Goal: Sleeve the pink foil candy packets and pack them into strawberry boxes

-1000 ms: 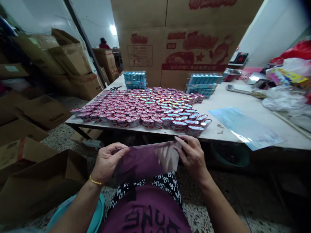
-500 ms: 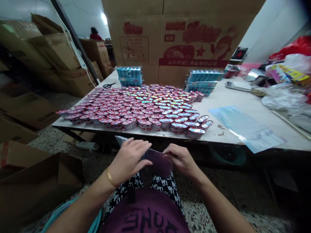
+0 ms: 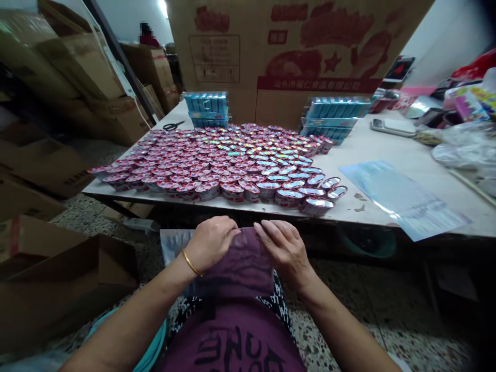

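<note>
A clear plastic sheet (image 3: 248, 263), perhaps a flat bag, is stretched above my lap with the purple shirt showing through it. My left hand (image 3: 215, 240) pinches its top edge near the middle, thumb and fingers pressed together. At the right end of that edge my right hand (image 3: 284, 248) grips the plastic, fingers bent over it and the thumb hidden. Beyond both hands, many small round tins (image 3: 209, 188) with red and pink printed sides stand packed together on the white table (image 3: 372, 142).
Blue packs (image 3: 207, 106) and more blue packs (image 3: 335, 111) stand before a large carton (image 3: 248, 46). Scissors (image 3: 173, 125) lie at the table's left. Another clear sheet (image 3: 403, 194) overhangs the front edge. An open carton (image 3: 70, 289) is on the left floor; a person (image 3: 147, 36) is far back.
My left hand has gone from open fingers over the plastic to pinching its top edge. The sheet is now spread flatter. My right hand has shifted its fingers along the edge.
</note>
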Motion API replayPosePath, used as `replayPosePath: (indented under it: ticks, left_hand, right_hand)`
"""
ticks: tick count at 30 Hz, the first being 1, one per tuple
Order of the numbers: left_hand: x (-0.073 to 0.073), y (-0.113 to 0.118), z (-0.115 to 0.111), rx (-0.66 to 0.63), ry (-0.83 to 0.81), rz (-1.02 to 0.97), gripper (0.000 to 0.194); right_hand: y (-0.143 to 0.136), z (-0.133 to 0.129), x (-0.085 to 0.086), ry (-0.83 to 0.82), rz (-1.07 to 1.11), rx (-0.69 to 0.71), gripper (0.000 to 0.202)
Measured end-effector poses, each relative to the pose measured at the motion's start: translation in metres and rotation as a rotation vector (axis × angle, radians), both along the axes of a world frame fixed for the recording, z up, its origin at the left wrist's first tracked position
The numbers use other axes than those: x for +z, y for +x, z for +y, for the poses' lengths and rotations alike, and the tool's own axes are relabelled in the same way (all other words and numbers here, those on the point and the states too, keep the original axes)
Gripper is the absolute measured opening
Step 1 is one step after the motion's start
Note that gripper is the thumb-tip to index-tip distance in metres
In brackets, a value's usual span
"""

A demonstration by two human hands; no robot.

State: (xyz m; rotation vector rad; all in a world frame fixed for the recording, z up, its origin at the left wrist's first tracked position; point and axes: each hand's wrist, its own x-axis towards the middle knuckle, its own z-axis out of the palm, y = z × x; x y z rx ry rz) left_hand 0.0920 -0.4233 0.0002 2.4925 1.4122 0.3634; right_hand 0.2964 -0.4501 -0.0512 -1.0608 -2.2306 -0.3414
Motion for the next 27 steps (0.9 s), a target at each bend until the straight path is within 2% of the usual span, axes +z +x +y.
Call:
replayPosePath:
  ticks: [5,8,12,16,18,20,22,23,25,27]
  left_hand:
    - [0.003,0.020,0.021,-0.039,-0.028,-0.077,0.022]
    - [0.009,0.049,0.051,-0.102,-0.044,-0.101,0.023]
    - [0.014,0.105,0.118,-0.153,-0.040,-0.051,0.024]
    - [0.006,0.174,0.199,-0.173,-0.063,-0.062,0.023]
    - [-0.001,0.206,0.233,-0.156,-0.107,-0.110,0.021]
    - [-0.005,0.227,0.255,-0.103,-0.112,-0.216,0.019]
    - [-0.008,0.228,0.260,-0.027,-0.081,-0.403,0.021]
    - [-0.010,0.219,0.256,0.011,-0.085,-0.520,0.023]
    - [-0.015,0.185,0.231,0.071,-0.199,-0.765,0.035]
    - [-0.022,0.137,0.190,0.085,-0.466,-0.989,0.053]
  right_hand:
    - [0.016,0.007,-0.001,0.020,0.055,-0.001,0.035]
    - [0.035,0.013,0.012,-0.002,0.186,-0.047,0.028]
    - [0.070,0.020,0.050,-0.072,0.418,-0.159,0.018]
    - [0.106,0.028,0.087,-0.159,0.728,-0.260,0.009]
    - [0.118,0.037,0.094,-0.252,0.865,-0.271,0.005]
    - [0.122,0.049,0.091,-0.383,0.986,-0.268,0.005]
    - [0.116,0.063,0.080,-0.515,1.128,-0.249,0.009]
    - [0.110,0.070,0.073,-0.579,1.209,-0.236,0.011]
    - [0.089,0.082,0.059,-0.688,1.369,-0.209,0.014]
    - [0.060,0.093,0.046,-0.777,1.504,-0.181,0.016]
